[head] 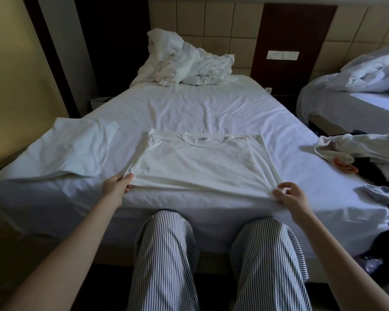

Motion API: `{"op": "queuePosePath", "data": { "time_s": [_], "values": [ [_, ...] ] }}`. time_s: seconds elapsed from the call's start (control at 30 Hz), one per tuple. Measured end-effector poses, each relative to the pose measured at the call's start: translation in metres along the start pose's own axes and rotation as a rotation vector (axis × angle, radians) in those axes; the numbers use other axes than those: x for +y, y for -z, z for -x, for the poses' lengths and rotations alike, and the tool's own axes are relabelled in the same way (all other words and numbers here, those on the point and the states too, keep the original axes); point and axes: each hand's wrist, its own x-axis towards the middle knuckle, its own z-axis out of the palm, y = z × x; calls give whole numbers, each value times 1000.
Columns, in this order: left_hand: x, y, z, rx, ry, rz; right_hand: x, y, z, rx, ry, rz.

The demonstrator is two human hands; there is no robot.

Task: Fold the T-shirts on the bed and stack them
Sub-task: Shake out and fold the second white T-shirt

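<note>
At six o'clock on the bed [211, 104], near edge: left hand [117, 184], one, fingers closed in a pinch on the left hem corner of the white T-shirt [198, 167]. Right hand [292, 198], one, thumb and fingers pinching the right hem corner, cloth bunched under the grip.

T-shirt in work: one, lying face up and flat, collar toward twelve o'clock, both sleeves already turned in, hem at the mattress edge against my knees.

Risks, as I judge them: uneven pull from my two hands skews the hem and drags the tucked sleeves loose; lifting the hem too fast lets the body sag and crease; the hem sits so near the edge that slack could slide it off the bed.

Folded white item [76, 147]: one, at nine o'clock, just beside the shirt; seemingly a finished shirt, though I cannot tell for sure.

Loose garments [357, 147]: a heap at three o'clock, count unclear, with an orange object [345, 166] on it.

Crumpled bedding [184, 63]: one pile, twelve o'clock, by the headboard.

Second bed [355, 102]: one, at two o'clock.
</note>
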Motion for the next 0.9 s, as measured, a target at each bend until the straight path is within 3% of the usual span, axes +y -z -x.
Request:
{"op": "queuePosePath", "data": {
  "time_s": [0.13,0.23,0.43,0.63,0.77,0.9],
  "values": [
    [32,-14,3,31,-51,180,-5,5,-5,24,-117,-280],
    [73,-45,11,-60,-132,158,-7,8,-5,-58,-120,-367],
    [130,-168,65,-428,-429,-215,3,17,-12,-181,-120,-333],
    [99,-282,160,-889,-707,-639,5,7,-14,-103,-146,-306],
    [51,-305,202,-1021,-623,-894,0,5,-16,-90,-279,-393],
    [61,-289,202,-1211,-433,-821,-5,4,-13,-104,-173,-135]
  ]
}}
